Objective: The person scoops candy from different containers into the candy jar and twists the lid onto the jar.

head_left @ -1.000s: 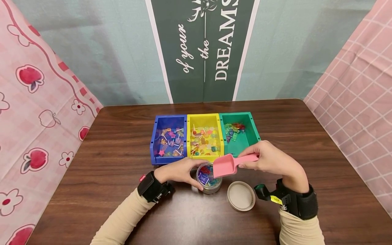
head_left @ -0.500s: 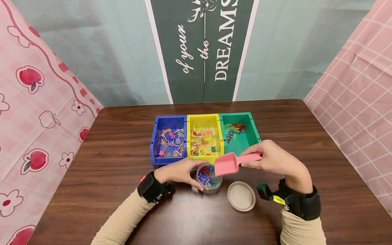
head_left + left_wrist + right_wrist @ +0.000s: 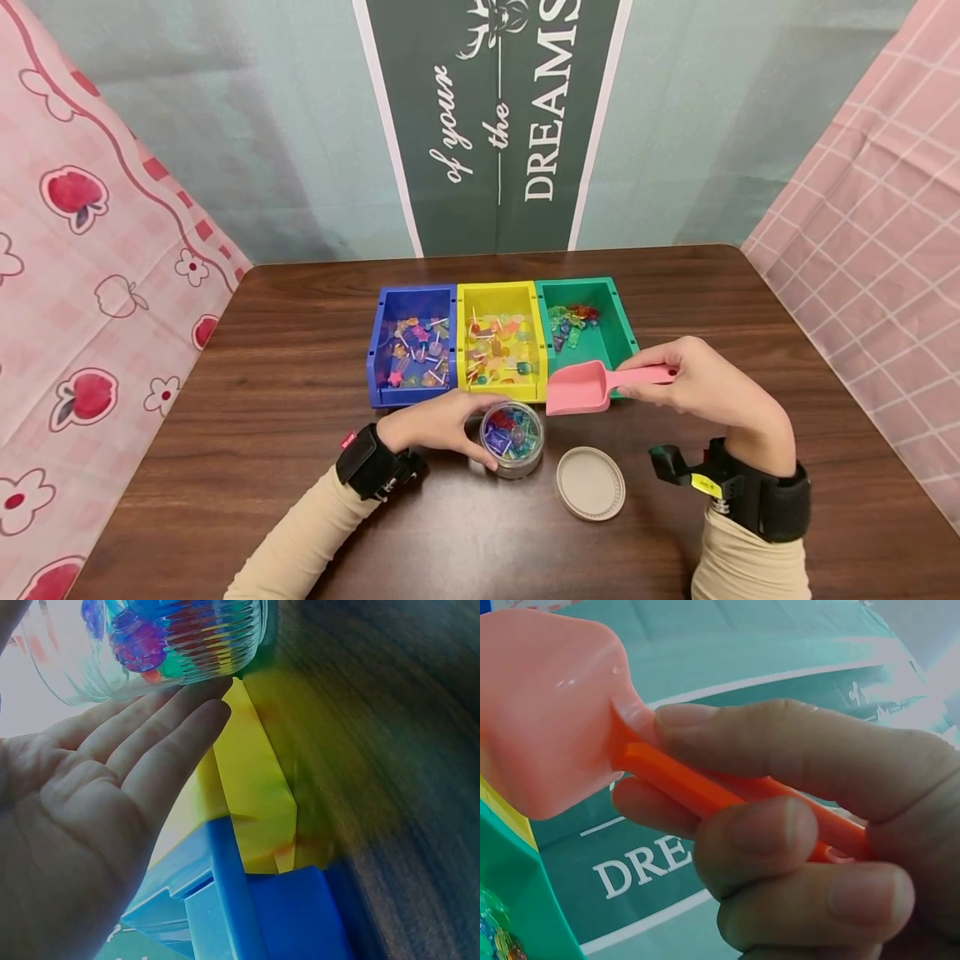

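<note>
My left hand (image 3: 438, 422) holds a clear jar (image 3: 517, 472) from its left side, thumb in front and fingers behind. The left wrist view shows the fingers stretched against the ribbed glass. Colourful translucent charms (image 3: 512, 431) fill the open jar. In my right hand (image 3: 701, 379) a pink scoop (image 3: 577, 389) is pinched by its handle. Its bowl hangs by the front edges of the yellow and green bins, to the right of the jar and apart from it. No piece shows in the bowl.
Behind the jar, a blue bin (image 3: 408, 397), a yellow bin (image 3: 498, 293) and a green bin (image 3: 573, 292) stand joined in a row, each with small charms inside. A round lid (image 3: 590, 483) lies on the wooden table (image 3: 300, 333) right of the jar.
My right hand has moved the scoop rightward and slightly away, from over the jar's right edge to beside it. The left hand and jar have stayed in place.
</note>
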Tool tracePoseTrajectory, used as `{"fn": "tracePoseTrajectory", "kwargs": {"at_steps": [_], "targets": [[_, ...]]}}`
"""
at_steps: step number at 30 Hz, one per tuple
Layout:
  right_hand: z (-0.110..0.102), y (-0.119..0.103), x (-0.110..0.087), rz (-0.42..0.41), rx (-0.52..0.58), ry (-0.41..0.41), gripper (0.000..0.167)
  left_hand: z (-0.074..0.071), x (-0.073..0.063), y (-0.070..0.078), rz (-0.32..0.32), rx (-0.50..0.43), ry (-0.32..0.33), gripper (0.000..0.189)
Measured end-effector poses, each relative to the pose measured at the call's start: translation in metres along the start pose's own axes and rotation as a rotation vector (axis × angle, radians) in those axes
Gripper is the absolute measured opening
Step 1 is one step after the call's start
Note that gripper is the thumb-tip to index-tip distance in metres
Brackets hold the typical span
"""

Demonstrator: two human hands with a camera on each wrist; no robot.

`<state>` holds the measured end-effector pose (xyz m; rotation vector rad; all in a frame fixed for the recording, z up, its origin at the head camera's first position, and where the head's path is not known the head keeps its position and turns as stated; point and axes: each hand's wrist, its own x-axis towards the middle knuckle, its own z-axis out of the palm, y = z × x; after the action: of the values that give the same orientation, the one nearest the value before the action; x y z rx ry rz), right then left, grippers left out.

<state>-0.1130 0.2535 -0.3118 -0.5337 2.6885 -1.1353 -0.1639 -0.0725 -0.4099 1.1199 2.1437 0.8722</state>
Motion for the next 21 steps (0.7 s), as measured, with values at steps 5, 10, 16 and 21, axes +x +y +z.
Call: {"fn": "tracePoseTrajectory", "kwargs": {"at_steps": [5,10,16,21], "targets": [[-0.005,0.004,-0.002,0.047,-0.013,0.017,0.013,0.000,0.001,0.000,-0.012,-0.007,-0.004,0.077],[-0.009,0.011,-0.001,0.105,-0.013,0.025,0.022,0.001,0.001,-0.002,-0.012,-0.001,-0.003,0.078],[-0.013,0.020,0.002,0.198,-0.025,0.051,0.026,0.000,0.001,-0.002,-0.002,0.013,0.003,0.079],[-0.013,0.025,0.005,0.228,-0.042,0.074,0.026,0.000,0.000,-0.002,0.003,0.029,0.005,0.080]]}}
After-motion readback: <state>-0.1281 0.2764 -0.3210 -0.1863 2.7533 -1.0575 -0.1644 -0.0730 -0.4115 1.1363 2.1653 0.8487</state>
